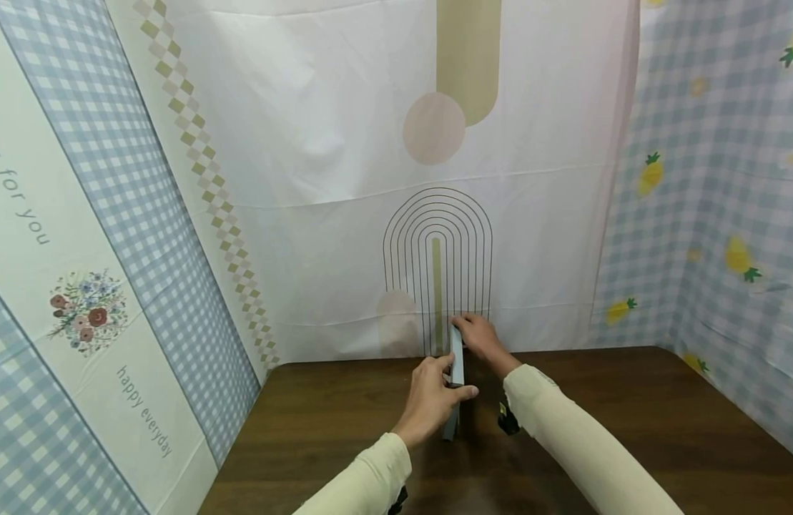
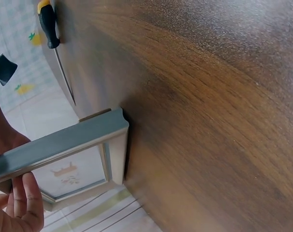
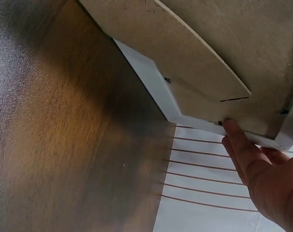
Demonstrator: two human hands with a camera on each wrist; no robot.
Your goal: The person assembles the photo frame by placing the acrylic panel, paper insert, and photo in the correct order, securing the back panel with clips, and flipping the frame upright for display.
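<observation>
A picture frame (image 1: 457, 366) stands upright on the table, edge toward me, between my two hands. Its blue-grey edge and pale front, with a small print behind the pane, face the left wrist view. Brown backboard (image 3: 209, 108) with a hinged stand flap (image 3: 170, 41) and small dark tabs fills much of the right wrist view. My left hand (image 1: 430, 397) grips the near upper part of the frame, fingers on the front and thumb across the edge. At the far upper corner, my right hand (image 1: 480, 336) holds the frame, fingertips against the backboard's border.
A screwdriver (image 2: 49, 24) with a dark and yellow handle lies near the table's edge in the left wrist view. The wooden table (image 1: 345, 408) meets a white printed cloth (image 1: 332, 272) behind the frame. Checked cloths hang at both sides.
</observation>
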